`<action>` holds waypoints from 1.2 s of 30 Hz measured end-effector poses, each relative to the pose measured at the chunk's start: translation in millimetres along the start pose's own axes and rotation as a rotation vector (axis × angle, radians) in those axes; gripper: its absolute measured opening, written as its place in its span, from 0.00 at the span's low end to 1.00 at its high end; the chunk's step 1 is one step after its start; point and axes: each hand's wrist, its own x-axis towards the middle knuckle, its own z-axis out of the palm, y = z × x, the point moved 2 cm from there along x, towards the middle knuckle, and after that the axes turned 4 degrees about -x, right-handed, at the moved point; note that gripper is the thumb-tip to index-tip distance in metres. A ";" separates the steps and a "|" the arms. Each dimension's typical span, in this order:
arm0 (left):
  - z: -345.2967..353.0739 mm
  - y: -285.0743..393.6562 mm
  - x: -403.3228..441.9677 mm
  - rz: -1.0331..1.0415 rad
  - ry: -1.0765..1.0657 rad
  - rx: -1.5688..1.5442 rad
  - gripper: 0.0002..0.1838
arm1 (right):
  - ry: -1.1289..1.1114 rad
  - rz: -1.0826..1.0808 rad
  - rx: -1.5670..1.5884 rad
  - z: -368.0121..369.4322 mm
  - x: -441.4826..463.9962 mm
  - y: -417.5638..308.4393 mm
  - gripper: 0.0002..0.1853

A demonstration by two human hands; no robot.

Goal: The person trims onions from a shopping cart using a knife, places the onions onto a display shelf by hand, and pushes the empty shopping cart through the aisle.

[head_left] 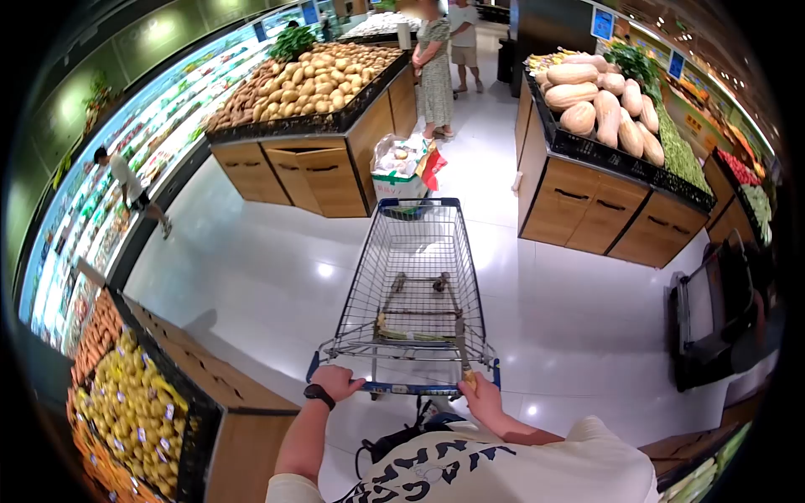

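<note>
An empty wire shopping cart stands in front of me, its blue handle crossing low in the view. My left hand, with a dark watch on the wrist, is closed on the handle's left end. At the right end, my right hand is closed round the handle. Something small and yellowish-brown shows beside its thumb; I cannot make out what it is. The fingertips of both hands are mostly hidden under the handle.
Ahead stand a potato display, a white bin and a squash display. Yellow-green produce fills a stand at left. A dark cart is at right. People stand ahead and by the cooler.
</note>
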 end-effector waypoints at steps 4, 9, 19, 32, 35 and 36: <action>-30.8 -5.3 83.7 0.097 0.009 0.032 0.31 | 0.121 0.045 -0.015 -8.8 52.6 -1.4 0.22; -69.0 6.1 205.7 0.221 0.017 0.004 0.30 | 0.292 0.134 -0.016 -35.2 143.9 9.2 0.20; -151.6 32.8 459.9 0.392 -0.201 0.009 0.35 | 0.460 0.319 -0.293 -109.5 375.0 39.6 0.20; -228.1 80.9 799.9 0.449 -0.147 0.037 0.34 | 0.675 0.145 -0.174 -231.8 685.1 88.4 0.15; -245.9 85.1 875.1 0.434 -0.209 0.082 0.36 | 0.596 0.236 -0.180 -255.1 753.6 88.0 0.17; -257.3 86.9 893.4 0.440 -0.223 0.091 0.35 | 0.587 0.212 -0.170 -259.2 773.2 92.6 0.17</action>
